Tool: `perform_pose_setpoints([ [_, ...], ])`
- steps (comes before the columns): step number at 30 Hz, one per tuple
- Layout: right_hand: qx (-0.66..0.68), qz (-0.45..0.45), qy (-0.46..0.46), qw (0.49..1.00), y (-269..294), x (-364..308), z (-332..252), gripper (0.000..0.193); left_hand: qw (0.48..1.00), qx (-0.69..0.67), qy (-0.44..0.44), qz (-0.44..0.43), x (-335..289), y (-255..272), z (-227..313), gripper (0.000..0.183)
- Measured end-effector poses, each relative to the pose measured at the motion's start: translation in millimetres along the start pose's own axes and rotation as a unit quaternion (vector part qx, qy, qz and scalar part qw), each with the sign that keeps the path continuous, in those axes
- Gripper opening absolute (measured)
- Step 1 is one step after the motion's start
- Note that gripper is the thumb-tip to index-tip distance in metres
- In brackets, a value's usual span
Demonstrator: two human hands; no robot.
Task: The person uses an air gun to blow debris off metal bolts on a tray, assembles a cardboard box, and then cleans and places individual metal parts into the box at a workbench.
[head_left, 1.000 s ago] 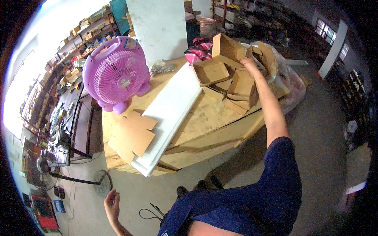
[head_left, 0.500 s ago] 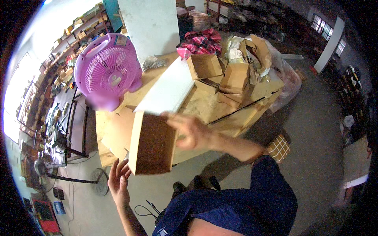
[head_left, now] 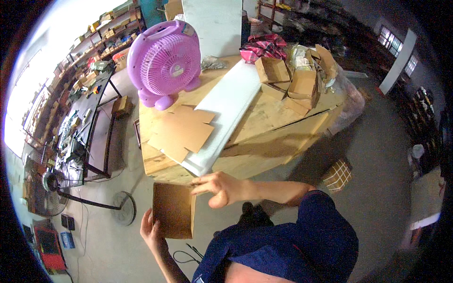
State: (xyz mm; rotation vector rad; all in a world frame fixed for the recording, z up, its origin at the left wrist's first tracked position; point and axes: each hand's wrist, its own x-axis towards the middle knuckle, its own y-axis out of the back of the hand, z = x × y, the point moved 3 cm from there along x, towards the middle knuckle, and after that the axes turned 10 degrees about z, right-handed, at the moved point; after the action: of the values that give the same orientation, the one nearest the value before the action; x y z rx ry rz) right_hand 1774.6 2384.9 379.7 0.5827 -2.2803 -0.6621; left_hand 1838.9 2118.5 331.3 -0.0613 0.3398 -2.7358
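Observation:
Over the floor at the near edge of the table, an open cardboard box [head_left: 173, 210] is held with its hollow side facing up. My left hand [head_left: 153, 233] grips its left side near the lower corner, thumb on the inside and fingers around the outer wall. At the upper right corner, the stretched fingertips of my right hand [head_left: 219, 188] touch or nearly touch the rim, the other fingers partly bent. A flat, die-cut cardboard blank [head_left: 181, 132] lies on the wooden table [head_left: 269, 134], partly over a white foam sheet [head_left: 226, 99].
A purple fan [head_left: 165, 66] stands at the table's far left. Several small cardboard boxes [head_left: 302, 85] and a pink plaid cloth [head_left: 264, 47] sit at the far right. A floor fan's round base [head_left: 123, 208] is left of me, near a black-framed workbench [head_left: 101, 101].
The box has come down and nearer my body, away from the table, with both hands following. My view has shifted, showing the cardboard blank that the box partly covered before.

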Motion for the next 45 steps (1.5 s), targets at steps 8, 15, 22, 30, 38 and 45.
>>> perform_pose_setpoints([
  [8, 0.001, -0.147, -0.039, 0.988, -58, -5, -15, 0.052, 0.991, -0.072, 0.058, 0.094, -21, 105, 1, 0.038],
  [15, 0.055, -0.216, -0.012, 0.975, -68, 21, -21, 0.05, 0.964, -0.098, 0.04, 0.245, -57, 144, -1, 0.036],
  [22, 0.122, -0.179, 0.26, 0.941, -155, 62, -90, 0.038, 0.93, -0.101, 0.093, 0.342, -95, 164, -14, 0.046],
  [30, 0.034, -0.252, 0.425, 0.869, -302, 99, -137, 0.02, 0.909, -0.169, 0.114, 0.363, -165, 245, -8, 0.048],
  [38, 0.353, -0.411, 0.109, 0.834, -472, 149, -183, 0.01, 0.889, -0.251, 0.059, 0.379, -187, 383, 37, 0.047],
  [45, 0.428, -0.516, -0.081, 0.737, -602, 201, -194, 0.021, 0.888, -0.182, 0.034, 0.42, -144, 496, 58, 0.04],
])
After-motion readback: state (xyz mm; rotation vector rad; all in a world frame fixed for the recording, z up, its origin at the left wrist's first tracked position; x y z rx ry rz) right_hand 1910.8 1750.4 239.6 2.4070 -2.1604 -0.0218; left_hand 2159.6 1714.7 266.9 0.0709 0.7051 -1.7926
